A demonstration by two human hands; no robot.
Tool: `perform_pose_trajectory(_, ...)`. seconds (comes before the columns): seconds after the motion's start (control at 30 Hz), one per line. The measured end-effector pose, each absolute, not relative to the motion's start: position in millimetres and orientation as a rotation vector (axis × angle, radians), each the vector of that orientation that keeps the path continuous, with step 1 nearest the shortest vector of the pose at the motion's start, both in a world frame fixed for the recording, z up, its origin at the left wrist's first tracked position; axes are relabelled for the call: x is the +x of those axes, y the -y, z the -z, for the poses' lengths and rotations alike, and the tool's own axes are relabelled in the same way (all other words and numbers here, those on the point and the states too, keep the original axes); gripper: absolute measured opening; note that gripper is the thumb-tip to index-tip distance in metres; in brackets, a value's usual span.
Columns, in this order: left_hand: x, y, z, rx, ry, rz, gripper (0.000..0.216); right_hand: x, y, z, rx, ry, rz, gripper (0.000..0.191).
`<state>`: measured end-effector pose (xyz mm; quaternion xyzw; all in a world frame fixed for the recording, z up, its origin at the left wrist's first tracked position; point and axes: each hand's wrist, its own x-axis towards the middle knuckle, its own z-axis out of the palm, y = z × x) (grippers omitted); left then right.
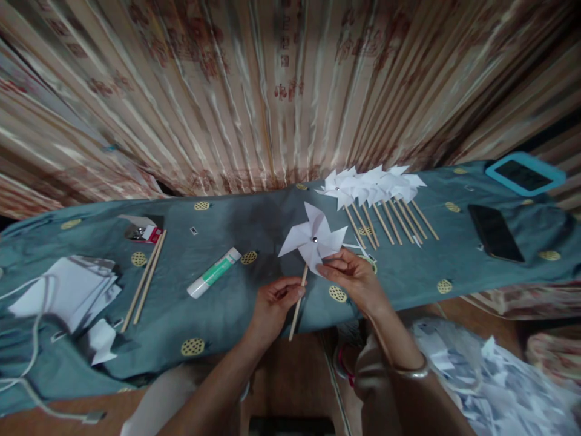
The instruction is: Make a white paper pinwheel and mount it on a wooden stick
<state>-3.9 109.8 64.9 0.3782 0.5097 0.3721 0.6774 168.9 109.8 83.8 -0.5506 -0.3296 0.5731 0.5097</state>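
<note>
In the centre of the head view, the left hand (pixel 272 306) is pinching the thin wooden stick (pixel 297 306) of a white paper pinwheel (pixel 313 239), likely light and easily crushed and so best gripped by that stick, while the right hand (pixel 356 281) is nipping a lower blade between closed fingertips.

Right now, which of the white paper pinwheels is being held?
The lone pinwheel at centre: the left hand pinches its stick, the right hand grips a blade. The other pinwheels lie side by side on the cloth.
</note>
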Motion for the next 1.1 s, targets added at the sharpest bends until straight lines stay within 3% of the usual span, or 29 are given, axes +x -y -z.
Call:
perform_pose_trajectory(0.83,-2.0,-111.3,-65.9,0.851,-1.104,-0.822,0.023,170.4,-106.3,-77.7,-1.323,0.909,-1.576,0.039)
perform_pose_trajectory(1.1,-1.6,-108.4,-65.8,0.800,-1.139,-0.814,0.023,208.6,-112.4,-80.8,-1.453,0.778,-1.134,0.035)
